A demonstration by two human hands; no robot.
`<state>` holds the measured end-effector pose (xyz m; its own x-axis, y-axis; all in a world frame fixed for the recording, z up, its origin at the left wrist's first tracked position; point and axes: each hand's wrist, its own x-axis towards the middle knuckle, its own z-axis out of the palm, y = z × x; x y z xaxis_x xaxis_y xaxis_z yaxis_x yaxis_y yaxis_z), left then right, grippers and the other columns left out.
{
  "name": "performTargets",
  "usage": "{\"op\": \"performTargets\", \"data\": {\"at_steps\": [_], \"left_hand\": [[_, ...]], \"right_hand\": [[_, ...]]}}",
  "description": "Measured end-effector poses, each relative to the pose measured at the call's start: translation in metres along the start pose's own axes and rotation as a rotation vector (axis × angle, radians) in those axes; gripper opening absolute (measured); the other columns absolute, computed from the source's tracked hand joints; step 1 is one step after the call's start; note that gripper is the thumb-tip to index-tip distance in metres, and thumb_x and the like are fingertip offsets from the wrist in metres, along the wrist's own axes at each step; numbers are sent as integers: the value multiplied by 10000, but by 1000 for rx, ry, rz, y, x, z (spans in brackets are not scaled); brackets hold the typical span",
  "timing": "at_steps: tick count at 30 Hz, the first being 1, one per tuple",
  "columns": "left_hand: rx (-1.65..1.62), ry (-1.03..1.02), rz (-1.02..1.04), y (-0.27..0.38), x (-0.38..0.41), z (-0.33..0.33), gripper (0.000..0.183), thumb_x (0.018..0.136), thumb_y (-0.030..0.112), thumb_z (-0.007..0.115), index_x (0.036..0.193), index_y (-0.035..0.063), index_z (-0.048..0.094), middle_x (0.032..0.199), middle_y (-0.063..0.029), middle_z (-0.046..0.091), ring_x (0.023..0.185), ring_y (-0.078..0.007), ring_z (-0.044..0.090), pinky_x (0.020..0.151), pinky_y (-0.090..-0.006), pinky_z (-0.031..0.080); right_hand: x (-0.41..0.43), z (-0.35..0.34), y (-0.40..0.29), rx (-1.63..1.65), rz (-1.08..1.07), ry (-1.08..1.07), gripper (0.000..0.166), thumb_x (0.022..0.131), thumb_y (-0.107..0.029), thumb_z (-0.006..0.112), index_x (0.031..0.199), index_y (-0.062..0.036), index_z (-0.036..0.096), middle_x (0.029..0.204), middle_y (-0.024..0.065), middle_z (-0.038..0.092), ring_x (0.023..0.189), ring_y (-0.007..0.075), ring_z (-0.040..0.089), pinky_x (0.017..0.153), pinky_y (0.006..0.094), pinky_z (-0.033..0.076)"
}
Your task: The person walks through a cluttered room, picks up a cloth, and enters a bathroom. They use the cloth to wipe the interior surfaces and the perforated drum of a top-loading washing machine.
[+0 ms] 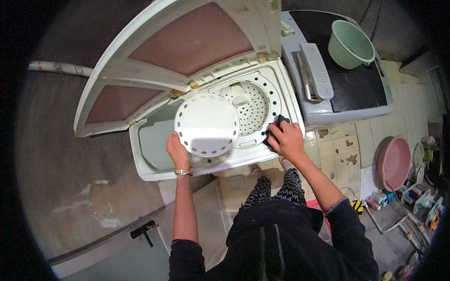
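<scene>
A twin-tub washing machine [221,156] stands before me with its lids raised. My left hand [177,147] holds a round white plastic lid [207,123], with holes around its rim, at its lower left edge. The lid is over the middle of the machine, partly covering the perforated spin tub [255,109]. At the right front corner of the spin side, my right hand [286,138] grips a dark cloth [281,120] with a bit of pink, pressed on the machine's top. The wash tub [154,144] is open at the left.
The raised lids [191,38] stand behind the tubs. To the right, a second washing machine [316,114] bears a green bucket [351,45], a white scrubbing board [316,70] and a brush. A pink basin [395,163] and several bottles are farther right. A door handle [143,232] shows lower left.
</scene>
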<state>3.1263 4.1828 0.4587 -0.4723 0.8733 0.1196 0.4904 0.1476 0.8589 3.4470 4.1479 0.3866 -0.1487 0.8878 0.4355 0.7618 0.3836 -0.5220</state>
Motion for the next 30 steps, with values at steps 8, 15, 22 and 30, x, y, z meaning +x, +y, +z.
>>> {"op": "performTargets", "data": {"at_steps": [8,15,22,30], "left_hand": [[-199,32,-72,-53,-22,-20,248,947,229,443,852,20,536,800,4,525,733,-64,433,662,-226,382],[18,253,-43,-96,-45,-37,255,956,227,426,919,-2,534,784,-16,504,722,-116,455,689,-260,402],[118,371,-90,-138,-66,-37,258,961,202,376,1022,-23,487,935,-93,526,865,-197,478,814,-331,387],[472,422,-5,-140,-63,-22,273,943,173,359,1010,-29,529,972,-156,544,935,-303,469,854,-411,361]], "right_hand": [[-1,6,-1,-56,-3,-30,305,657,-280,691,921,-142,624,713,35,498,652,214,502,608,352,369],[3,5,-4,-103,-27,-11,297,649,-205,667,933,-122,646,707,41,502,601,226,473,565,336,357],[7,8,-6,-112,-26,-33,285,646,-242,677,903,-124,638,692,46,491,591,223,477,562,344,356],[7,8,-1,7,44,-38,238,636,-129,649,871,-91,655,658,51,513,583,231,484,556,331,361]]}}
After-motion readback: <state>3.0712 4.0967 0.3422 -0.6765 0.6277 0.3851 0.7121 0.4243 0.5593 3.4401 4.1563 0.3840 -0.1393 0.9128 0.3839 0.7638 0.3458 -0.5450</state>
